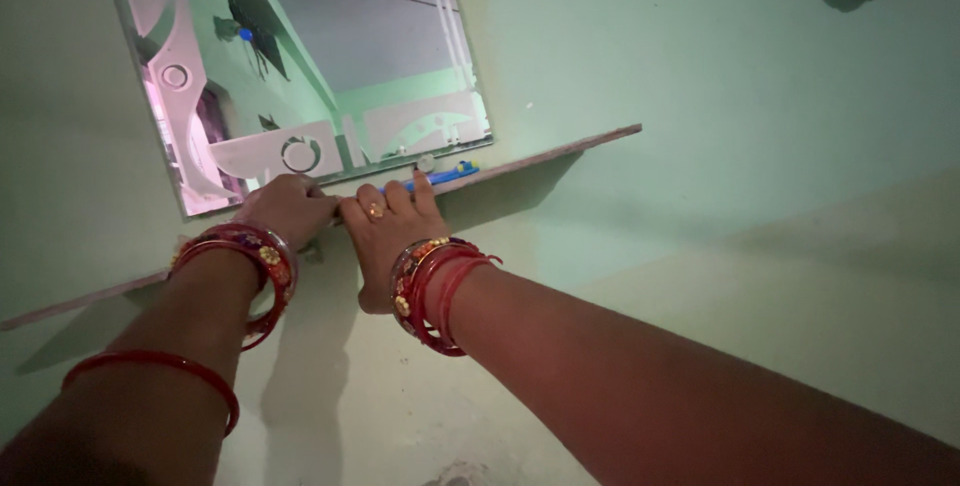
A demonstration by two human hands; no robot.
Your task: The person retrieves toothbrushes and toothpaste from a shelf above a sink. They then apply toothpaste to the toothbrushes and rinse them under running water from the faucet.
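While both hands are resting on the narrow wall shelf [560,154], the right hand [385,231] is lying flat beside a blue toothbrush-like stick [445,177]; the left hand [290,208] is apparently curling empty. A nudge risks knocking it off.

Two hands up at the wall: left hand [290,208], right hand [385,236]. One gold ring [376,211], on a finger of the right hand. One narrow wooden shelf [560,154] fixed to the wall. One mirror [300,56] above it, with etched patterns along its edges. One blue object [445,177] lying on the shelf, long and thin, kind unclear. One stack of red and gold bangles [262,258] at the left wrist, one more stack of bangles [430,291] at the right wrist; number within each stack not countable. One single red bangle [150,364] further up the left forearm.
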